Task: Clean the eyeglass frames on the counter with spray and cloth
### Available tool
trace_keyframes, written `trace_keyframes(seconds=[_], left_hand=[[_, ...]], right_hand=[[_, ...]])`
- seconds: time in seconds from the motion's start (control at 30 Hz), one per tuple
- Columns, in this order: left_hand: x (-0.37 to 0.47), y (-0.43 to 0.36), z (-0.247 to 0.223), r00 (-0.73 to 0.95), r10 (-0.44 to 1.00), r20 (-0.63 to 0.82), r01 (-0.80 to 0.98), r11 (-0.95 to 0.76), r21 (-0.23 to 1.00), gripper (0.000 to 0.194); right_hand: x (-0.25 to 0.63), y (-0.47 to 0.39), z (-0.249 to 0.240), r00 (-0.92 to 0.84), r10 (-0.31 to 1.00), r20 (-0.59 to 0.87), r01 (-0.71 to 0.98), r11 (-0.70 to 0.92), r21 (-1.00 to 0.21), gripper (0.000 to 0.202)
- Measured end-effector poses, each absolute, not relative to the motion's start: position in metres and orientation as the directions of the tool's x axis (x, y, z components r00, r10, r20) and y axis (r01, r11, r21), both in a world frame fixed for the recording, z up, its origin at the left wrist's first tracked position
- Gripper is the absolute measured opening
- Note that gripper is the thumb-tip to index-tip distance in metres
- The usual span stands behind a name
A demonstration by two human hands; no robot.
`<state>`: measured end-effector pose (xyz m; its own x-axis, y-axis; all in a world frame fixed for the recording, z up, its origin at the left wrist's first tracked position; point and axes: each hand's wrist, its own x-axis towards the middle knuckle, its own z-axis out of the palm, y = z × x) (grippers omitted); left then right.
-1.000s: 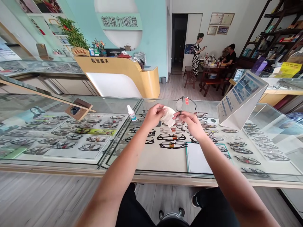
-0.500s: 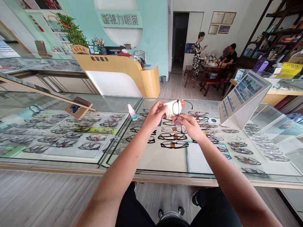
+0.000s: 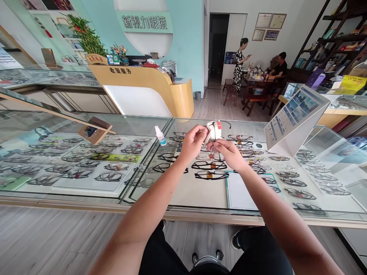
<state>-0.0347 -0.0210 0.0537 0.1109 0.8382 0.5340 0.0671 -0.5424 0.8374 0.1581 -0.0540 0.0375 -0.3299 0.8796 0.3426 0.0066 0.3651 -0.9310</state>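
Above the glass display counter, my right hand (image 3: 228, 151) grips a pair of eyeglasses (image 3: 215, 138) by the frame, one temple arm pointing away to the right. A red tag hangs by the far lens. My left hand (image 3: 195, 140) is closed on a pale cleaning cloth (image 3: 215, 130), which is folded around the upper lens. Part of the frame is hidden by the cloth and fingers. A white spray bottle (image 3: 160, 136) with a blue label stands on the glass to the left of my hands.
Rows of eyeglasses (image 3: 210, 175) lie inside the glass counter (image 3: 177, 214). A wooden-framed stand (image 3: 96, 130) is to the left, a white information board (image 3: 296, 118) to the right. Beyond are a yellow reception desk (image 3: 183, 99) and two people at a wooden table (image 3: 256, 81).
My left hand has shifted slightly right and closer to the glasses. The cloth now wraps around the upper lens instead of lying spread behind it. My right hand stays nearly in place.
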Motion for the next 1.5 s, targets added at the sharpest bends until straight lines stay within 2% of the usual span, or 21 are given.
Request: trace_keyframes(seconds=[0.07,0.17,0.27,0.4,0.63,0.83,1.03,1.2,1.37,1.5], left_hand=[[-0.034,-0.018,0.052,0.093,0.856,0.509,-0.022,-0.509,0.860,0.051],[-0.033,-0.013,0.050,0.119,0.901,0.418,-0.201,-0.391,0.898,0.064],[-0.035,-0.013,0.050,0.256,0.914,0.315,-0.280,-0.242,0.929,0.072],[-0.036,-0.015,0.051,0.404,0.867,0.293,-0.304,-0.174,0.936,0.059],[-0.038,-0.018,0.059,0.463,0.844,0.270,-0.320,-0.125,0.939,0.069],[-0.043,-0.024,0.068,0.526,0.812,0.253,-0.280,-0.116,0.953,0.059],[-0.045,-0.022,0.068,0.460,0.841,0.287,-0.198,-0.218,0.956,0.057],[-0.039,-0.025,0.064,0.380,0.865,0.329,-0.206,-0.268,0.941,0.061],[-0.033,-0.028,0.060,0.305,0.887,0.347,-0.222,-0.288,0.931,0.055],[-0.032,-0.028,0.056,0.273,0.897,0.348,-0.217,-0.295,0.931,0.061]], right_hand=[[0.158,-0.054,0.038,-0.343,0.877,0.337,-0.005,0.357,-0.934,0.045],[0.160,-0.054,0.040,-0.371,0.863,0.344,-0.018,0.364,-0.931,0.047],[0.161,-0.055,0.042,-0.408,0.836,0.366,-0.029,0.389,-0.921,0.046],[0.162,-0.055,0.042,-0.440,0.818,0.370,-0.033,0.397,-0.917,0.044],[0.162,-0.055,0.044,-0.443,0.828,0.345,-0.020,0.376,-0.927,0.049],[0.162,-0.056,0.046,-0.446,0.827,0.343,-0.046,0.361,-0.931,0.048],[0.160,-0.057,0.047,-0.444,0.836,0.323,-0.035,0.344,-0.938,0.052],[0.160,-0.056,0.048,-0.451,0.828,0.333,-0.024,0.362,-0.932,0.054],[0.159,-0.057,0.049,-0.450,0.830,0.331,-0.014,0.364,-0.931,0.055],[0.158,-0.057,0.046,-0.441,0.832,0.336,0.014,0.381,-0.924,0.054]])
